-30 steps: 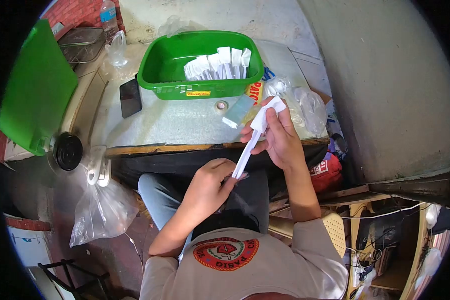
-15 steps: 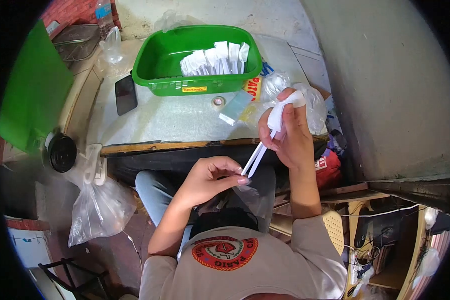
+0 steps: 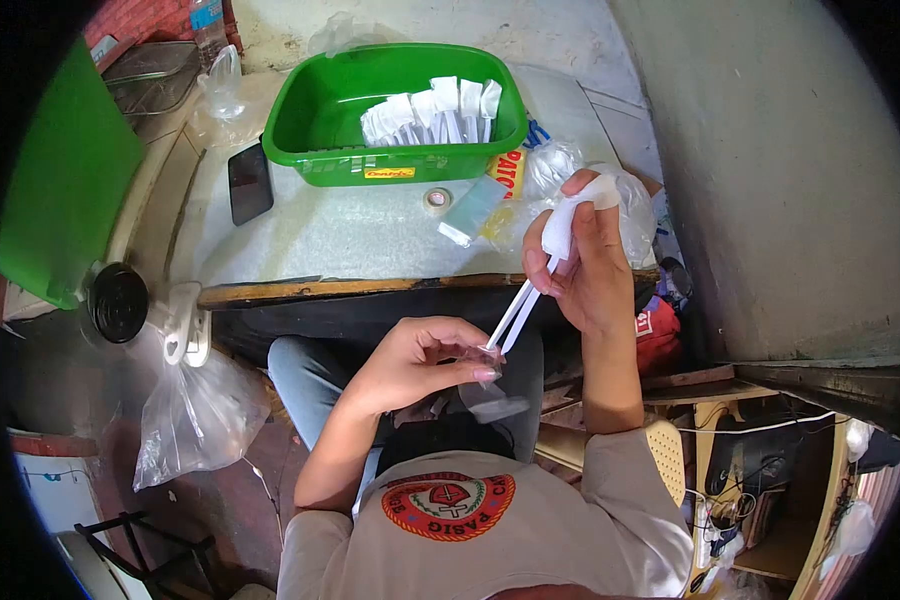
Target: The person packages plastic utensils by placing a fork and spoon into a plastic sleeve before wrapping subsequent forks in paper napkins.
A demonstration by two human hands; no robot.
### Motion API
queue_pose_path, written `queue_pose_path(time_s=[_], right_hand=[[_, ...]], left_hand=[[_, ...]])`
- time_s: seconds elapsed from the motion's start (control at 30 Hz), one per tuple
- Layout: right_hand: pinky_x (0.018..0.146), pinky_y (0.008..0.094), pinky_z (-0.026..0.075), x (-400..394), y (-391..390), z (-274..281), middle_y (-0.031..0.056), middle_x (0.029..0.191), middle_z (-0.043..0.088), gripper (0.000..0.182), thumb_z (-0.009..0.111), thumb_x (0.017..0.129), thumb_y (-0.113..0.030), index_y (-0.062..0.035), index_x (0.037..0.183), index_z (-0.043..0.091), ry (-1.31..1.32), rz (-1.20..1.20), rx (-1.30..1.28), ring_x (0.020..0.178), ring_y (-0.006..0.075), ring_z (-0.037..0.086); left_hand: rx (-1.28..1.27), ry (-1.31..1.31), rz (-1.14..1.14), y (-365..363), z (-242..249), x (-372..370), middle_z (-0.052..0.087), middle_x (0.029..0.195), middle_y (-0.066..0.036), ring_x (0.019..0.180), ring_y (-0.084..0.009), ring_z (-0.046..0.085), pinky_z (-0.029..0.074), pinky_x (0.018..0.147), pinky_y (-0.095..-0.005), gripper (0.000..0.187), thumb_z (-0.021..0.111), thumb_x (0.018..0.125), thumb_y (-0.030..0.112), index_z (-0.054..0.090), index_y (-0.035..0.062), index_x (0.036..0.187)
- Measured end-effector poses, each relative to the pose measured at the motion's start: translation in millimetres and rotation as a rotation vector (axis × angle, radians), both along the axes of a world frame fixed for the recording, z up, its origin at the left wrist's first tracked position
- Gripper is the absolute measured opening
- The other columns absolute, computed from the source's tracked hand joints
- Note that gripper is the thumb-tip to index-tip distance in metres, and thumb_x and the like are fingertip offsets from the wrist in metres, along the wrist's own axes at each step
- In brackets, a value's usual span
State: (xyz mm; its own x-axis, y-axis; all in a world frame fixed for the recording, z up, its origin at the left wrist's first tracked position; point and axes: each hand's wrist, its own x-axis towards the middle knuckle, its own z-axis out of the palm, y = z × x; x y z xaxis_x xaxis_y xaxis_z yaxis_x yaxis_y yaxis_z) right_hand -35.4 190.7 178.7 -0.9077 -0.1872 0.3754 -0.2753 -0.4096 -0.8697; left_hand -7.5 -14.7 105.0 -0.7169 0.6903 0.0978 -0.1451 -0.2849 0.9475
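Observation:
My right hand (image 3: 592,262) is closed around a bundle of white plastic cutlery (image 3: 518,312) with white tissue (image 3: 560,230) wrapped about its upper end. The heads are hidden; two slim handles slant down toward my left hand (image 3: 425,362). That hand pinches a small clear plastic sleeve (image 3: 492,402) between thumb and fingers, right at the handle tips, and the sleeve hangs below. Beyond my hands, a green tub (image 3: 300,120) on the table contains several similar tissue-topped bundles (image 3: 435,108), lying side by side with handles toward me.
On the table (image 3: 340,230) lie a phone (image 3: 250,185), a roll of tape (image 3: 436,201), a stack of clear sleeves (image 3: 472,210) and a yellow packet (image 3: 507,172). Crumpled clear bags (image 3: 635,215) sit at its right. A plastic bag (image 3: 200,415) hangs off the left edge.
The clear sleeve at my left fingers now hangs lower and more visibly, spread below the handle tips. My right hand with the cutlery has shifted slightly right and up.

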Motion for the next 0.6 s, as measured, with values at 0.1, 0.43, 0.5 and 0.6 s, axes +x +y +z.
queue_pose_path(time_s=[0.1, 0.43, 0.5, 0.6], right_hand=[[0.041, 0.0214, 0.03, -1, -1, -1, 0.0124, 0.067, 0.055, 0.025, 0.034, 0.106, -0.036, -0.0171, 0.122, 0.037, 0.03, -0.014, 0.024, 0.046, 0.0115, 0.042], [0.04, 0.0217, 0.029, 0, -3, -5, 0.0123, 0.067, 0.055, 0.026, 0.033, 0.106, -0.036, -0.0166, 0.122, 0.037, 0.007, -0.049, 0.046, 0.046, 0.0118, 0.042], [0.04, 0.0216, 0.029, 1, -3, -3, 0.0127, 0.068, 0.056, 0.025, 0.033, 0.106, -0.035, -0.0161, 0.122, 0.037, -0.011, -0.066, 0.055, 0.047, 0.0121, 0.044], [0.04, 0.0218, 0.029, 0, -3, -3, 0.013, 0.068, 0.057, 0.025, 0.032, 0.106, -0.035, -0.0156, 0.121, 0.037, 0.006, -0.069, 0.059, 0.047, 0.0124, 0.045]], left_hand=[[0.013, -0.02, 0.015, 2, 2, 1, 0.069, 0.1, -0.008, 0.093, -0.0131, 0.066, 0.053, 0.085, -0.0267, 0.025, 0.071, 0.085, -0.001, 0.066, -0.0039, 0.109], [-0.002, -0.027, 0.067, 8, -2, 2, 0.069, 0.102, -0.009, 0.092, -0.012, 0.065, 0.052, 0.086, -0.0273, 0.026, 0.071, 0.083, -0.005, 0.065, -0.0046, 0.108], [-0.009, -0.024, 0.08, 10, -2, 2, 0.069, 0.102, -0.009, 0.093, -0.0122, 0.065, 0.052, 0.086, -0.0274, 0.025, 0.071, 0.083, -0.005, 0.065, -0.0046, 0.108], [-0.05, 0.037, 0.136, 13, -2, 3, 0.069, 0.102, -0.009, 0.094, -0.0126, 0.065, 0.052, 0.087, -0.0276, 0.024, 0.071, 0.083, -0.005, 0.065, -0.0046, 0.107]])
